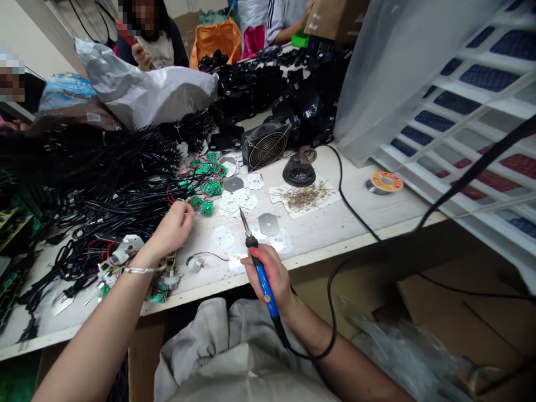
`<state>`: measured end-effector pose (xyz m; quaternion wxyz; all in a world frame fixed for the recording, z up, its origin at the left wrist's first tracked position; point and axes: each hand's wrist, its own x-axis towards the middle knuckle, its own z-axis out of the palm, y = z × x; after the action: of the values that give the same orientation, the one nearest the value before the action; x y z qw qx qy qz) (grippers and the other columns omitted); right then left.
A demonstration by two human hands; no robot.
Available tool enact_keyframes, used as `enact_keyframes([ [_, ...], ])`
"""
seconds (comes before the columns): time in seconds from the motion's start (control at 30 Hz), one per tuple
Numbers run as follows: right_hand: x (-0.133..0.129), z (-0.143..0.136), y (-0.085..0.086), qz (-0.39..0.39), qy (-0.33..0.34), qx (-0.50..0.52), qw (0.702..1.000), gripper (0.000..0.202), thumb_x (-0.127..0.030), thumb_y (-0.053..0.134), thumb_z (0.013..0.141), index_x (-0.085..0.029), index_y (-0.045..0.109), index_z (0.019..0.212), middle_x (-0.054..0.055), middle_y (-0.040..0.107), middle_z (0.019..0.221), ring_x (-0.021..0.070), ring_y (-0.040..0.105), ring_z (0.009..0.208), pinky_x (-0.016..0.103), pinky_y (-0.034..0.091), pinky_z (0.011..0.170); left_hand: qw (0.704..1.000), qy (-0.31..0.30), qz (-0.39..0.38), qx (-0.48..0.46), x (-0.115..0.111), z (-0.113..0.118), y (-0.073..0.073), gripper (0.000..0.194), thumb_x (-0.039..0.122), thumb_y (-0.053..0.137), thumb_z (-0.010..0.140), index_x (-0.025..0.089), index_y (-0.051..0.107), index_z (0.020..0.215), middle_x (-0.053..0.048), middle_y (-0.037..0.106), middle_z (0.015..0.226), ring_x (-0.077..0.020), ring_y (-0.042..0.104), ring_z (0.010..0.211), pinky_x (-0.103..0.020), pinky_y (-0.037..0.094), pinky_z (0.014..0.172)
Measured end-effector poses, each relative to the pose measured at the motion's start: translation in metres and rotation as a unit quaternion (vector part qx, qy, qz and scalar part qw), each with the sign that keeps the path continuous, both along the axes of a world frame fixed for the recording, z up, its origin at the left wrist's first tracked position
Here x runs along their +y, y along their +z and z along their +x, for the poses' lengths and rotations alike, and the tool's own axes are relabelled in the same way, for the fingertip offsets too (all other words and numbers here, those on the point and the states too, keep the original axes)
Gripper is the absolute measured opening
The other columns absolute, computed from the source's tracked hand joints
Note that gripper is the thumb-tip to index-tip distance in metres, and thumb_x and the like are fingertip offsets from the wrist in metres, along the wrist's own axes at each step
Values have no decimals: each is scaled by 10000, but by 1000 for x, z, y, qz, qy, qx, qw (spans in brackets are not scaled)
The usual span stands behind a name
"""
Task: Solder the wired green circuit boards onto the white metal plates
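Orange sack (pixel 218 32): stands open beyond the far side of the worktop (pixel 335 224), with dark pieces showing in its mouth.
White sack (pixel 142 92): slumped behind the heap of black cables (pixel 138 151); its contents cannot be made out.
Crate (pixel 481 224): white and slotted, on the right, partly covered by clear plastic; dark blue and red things show through its slots.
Cardboard box (pixel 335 21): at the far end; what it contains is out of sight.
Iron stand (pixel 298 174): a dark base with a coil on top, beside the fan (pixel 268 148) and just behind a white sheet strewn with brownish bits.
Right hand (pixel 277 274): grasping the soldering iron (pixel 264 282) by its blue handle, forearm coming in from the lower right, tip slanting up and away towards the white plates (pixel 238 200).
Left hand (pixel 180 221): arm stretched forward, fingers curled inward beside the green circuit boards (pixel 206 207); whether it pinches anything, I cannot tell.
Circuit boards: clustered on the worktop between the cables and the plates, red and black wires among them.
Solder reel (pixel 385 182): lying flat near the crate, orange label up.
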<state>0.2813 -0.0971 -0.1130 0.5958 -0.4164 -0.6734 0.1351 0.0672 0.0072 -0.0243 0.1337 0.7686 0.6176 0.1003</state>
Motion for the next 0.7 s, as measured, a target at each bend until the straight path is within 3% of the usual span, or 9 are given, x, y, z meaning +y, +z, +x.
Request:
enact_keyframes([
  [0.07, 0, 0, 0, -1, 1, -8, 1000, 324, -139, 519, 895, -224, 487, 1206, 65, 638, 914, 169, 684, 774, 259, 592, 656, 975, 50, -23, -216, -8, -5, 5, 223, 385, 410, 886, 187, 490, 824, -11, 592, 672, -123, 546, 542, -241, 446, 517],
  [0.13, 0, 0, 1, -3, -3, -19, 1000, 326, -137, 513, 895, -221, 484, 1208, 66, 636, 911, 170, 685, 766, 267, 594, 655, 932, 79, -68, -346, -17, -3, 10, 220, 405, 499, 835, 191, 490, 786, 14, 590, 629, -89, 493, 464, -200, 374, 440],
  [0.27, -1, -1, 1, -12, 1, -15, 1000, 329, -123, 504, 895, -224, 484, 1208, 69, 631, 955, 148, 685, 726, 260, 595, 656, 879, 124, -140, -439, -31, 9, 17, 190, 334, 619, 718, 167, 536, 683, 37, 550, 504, -59, 433, 371, -167, 304, 371],
  [0.43, -1, -2, 3, -21, -6, -36, 999, 327, -131, 506, 897, -227, 479, 1209, 62, 653, 911, 172, 682, 789, 277, 592, 680, 839, 163, -161, -493, -36, 18, 17, 186, 304, 664, 609, 144, 575, 638, -11, 644, 592, -49, 442, 344, -165, 307, 329],
  [0.5, -1, -2, 4, -26, -7, -52, 998, 324, -138, 510, 899, -229, 478, 1208, 55, 657, 878, 178, 676, 804, 272, 586, 666, 844, 170, -146, -487, -35, 19, 15, 172, 304, 649, 598, 151, 572, 614, 4, 614, 530, -62, 457, 348, -174, 350, 347],
  [0.6, -1, -2, 5, -35, -10, -56, 998, 297, -156, 514, 904, -230, 494, 1191, 57, 647, 898, 176, 672, 808, 275, 585, 677, 905, 161, -41, -393, -37, 18, 8, 131, 289, 623, 638, 159, 610, 649, 12, 602, 508, -102, 542, 430, -201, 445, 436],
  [0.7, -2, -2, 6, -50, -11, -57, 997, 269, -169, 514, 907, -227, 510, 1170, 60, 640, 913, 175, 669, 801, 285, 587, 700, 965, 58, 104, -232, -42, 14, -4, 150, 278, 587, 741, 159, 674, 717, -20, 668, 627, -125, 608, 552, -232, 507, 565],
])
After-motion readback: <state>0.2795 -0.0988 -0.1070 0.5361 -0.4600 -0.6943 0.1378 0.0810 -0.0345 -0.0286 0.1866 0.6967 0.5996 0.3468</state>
